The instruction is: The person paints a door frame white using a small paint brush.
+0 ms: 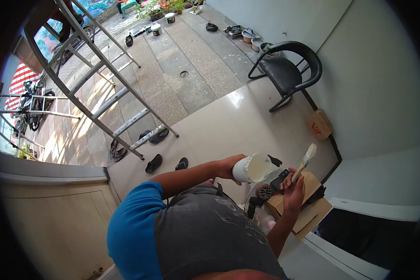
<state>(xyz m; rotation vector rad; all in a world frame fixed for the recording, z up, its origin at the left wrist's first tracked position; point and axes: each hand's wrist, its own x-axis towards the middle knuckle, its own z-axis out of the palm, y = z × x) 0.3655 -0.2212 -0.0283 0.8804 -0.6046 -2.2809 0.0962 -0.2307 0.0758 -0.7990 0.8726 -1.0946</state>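
My left hand [230, 169] is wrapped round a white paint tub [248, 169], which tilts so that its pale inside faces right. In my right hand [293, 189] is a paintbrush [304, 162], gripped by its wooden handle with the whitish bristles pointing up. The brush is apart from the tub. Below my right hand stands an opened cardboard box [308, 212]. Dark items and a round grille-like piece [264, 192] lie beside it, partly hidden by my arm and body.
An aluminium stepladder [112, 100] stands at the left. Several dark sandals [154, 163] lie near its feet. A black armchair [284, 72] is by the right wall, with a small cardboard box [318, 124] beyond it. Paint buckets [156, 29] and plants are on the far paving.
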